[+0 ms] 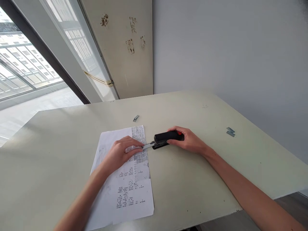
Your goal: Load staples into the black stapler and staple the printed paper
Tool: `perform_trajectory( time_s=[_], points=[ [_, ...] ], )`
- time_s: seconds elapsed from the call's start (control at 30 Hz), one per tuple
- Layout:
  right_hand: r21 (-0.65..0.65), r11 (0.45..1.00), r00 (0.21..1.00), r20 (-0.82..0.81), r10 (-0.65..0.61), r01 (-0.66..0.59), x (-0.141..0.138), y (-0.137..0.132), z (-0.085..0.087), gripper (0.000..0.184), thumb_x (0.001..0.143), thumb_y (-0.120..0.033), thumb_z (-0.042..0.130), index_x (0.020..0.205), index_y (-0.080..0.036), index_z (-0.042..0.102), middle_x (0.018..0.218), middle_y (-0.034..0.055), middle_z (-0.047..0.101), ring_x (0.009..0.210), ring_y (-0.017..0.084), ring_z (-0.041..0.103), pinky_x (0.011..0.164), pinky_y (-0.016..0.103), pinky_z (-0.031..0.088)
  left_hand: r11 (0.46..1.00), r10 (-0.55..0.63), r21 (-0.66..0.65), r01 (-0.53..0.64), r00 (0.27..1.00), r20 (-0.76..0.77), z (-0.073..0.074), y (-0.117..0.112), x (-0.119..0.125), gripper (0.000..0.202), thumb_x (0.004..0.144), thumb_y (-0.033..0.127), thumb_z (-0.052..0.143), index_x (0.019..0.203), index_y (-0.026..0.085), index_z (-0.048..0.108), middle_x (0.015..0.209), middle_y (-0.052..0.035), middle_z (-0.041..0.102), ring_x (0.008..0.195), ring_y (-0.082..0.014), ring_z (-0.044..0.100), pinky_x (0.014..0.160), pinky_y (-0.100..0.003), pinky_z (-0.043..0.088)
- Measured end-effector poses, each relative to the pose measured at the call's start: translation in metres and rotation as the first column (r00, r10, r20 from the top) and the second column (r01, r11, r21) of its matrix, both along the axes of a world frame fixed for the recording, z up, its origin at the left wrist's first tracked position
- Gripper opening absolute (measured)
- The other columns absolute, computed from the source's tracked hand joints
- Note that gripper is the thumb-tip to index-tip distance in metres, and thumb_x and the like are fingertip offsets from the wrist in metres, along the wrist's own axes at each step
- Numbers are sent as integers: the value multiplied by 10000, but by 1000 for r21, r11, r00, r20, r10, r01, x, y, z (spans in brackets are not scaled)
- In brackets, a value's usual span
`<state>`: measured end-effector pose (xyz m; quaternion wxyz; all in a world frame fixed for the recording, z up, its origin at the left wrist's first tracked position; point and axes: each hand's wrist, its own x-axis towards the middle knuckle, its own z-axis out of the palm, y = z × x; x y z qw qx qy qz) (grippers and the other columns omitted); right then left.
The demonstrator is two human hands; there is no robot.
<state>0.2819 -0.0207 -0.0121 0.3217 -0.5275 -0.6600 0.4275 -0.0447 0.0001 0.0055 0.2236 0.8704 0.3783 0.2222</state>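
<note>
Left hand (120, 154): I see it lying palm down on the paper (125, 189), fingers loosely bent and gripping nothing, fingertips at the stapler's metal nose.
Right hand (190, 140): closed around the back end of the stapler (166, 138), fingers over the top.
Stapler: black with a red spot at the rear, lying on the table (216, 179), its nose at the paper's right edge.
Paper: white sheet with dark print, flat in front of me.
Nearby: loose staple strips (230, 131) well apart on the table.
</note>
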Motion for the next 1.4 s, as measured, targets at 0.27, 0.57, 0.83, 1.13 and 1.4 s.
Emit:
perform_trajectory(
  time_s=[0.27,0.57,0.83,1.13,1.4],
  points=[
    [-37,994,993,-58,102,-104,-2,-1,-3,414,820,-575,810,1098,-288,701,995,15,691,867,213,605,784,354,492,988,-151,28,150,988,43,-1,4,28,282,1018,519,662,971,262,767,898,-12,765,847,-197,691,803,-355,550],
    [54,994,992,-85,96,-92,-9,-3,-4,336,842,-506,800,1050,-277,670,1014,13,695,891,210,600,795,346,476,968,-153,186,166,985,-82,-7,14,46,399,1086,548,510,917,222,665,852,-24,739,787,-194,654,767,-340,478],
    [-25,995,988,-122,96,-100,-8,-6,-1,384,785,-551,851,1015,-282,703,957,-3,700,844,201,617,760,338,489,970,22,241,20,986,-168,4,-24,24,354,1073,559,530,1188,252,662,1146,-69,741,1032,-264,679,894,-426,546],
    [-65,990,988,-91,122,-128,-6,-11,4,368,763,-543,858,983,-286,713,991,17,705,848,213,610,746,358,513,974,90,226,-7,928,-361,-12,-145,-71,1013,902,819,572,1707,304,237,1715,-113,353,1557,-439,354,1156,-605,481],
    [-84,986,988,-60,140,-145,-6,-13,4,362,747,-522,878,968,-287,714,1047,24,727,894,236,637,742,365,516,967,180,238,-87,896,-405,-12,-203,-67,743,1047,528,497,1712,359,211,1692,-13,389,1572,-382,342,1190,-612,461]
  ],
)
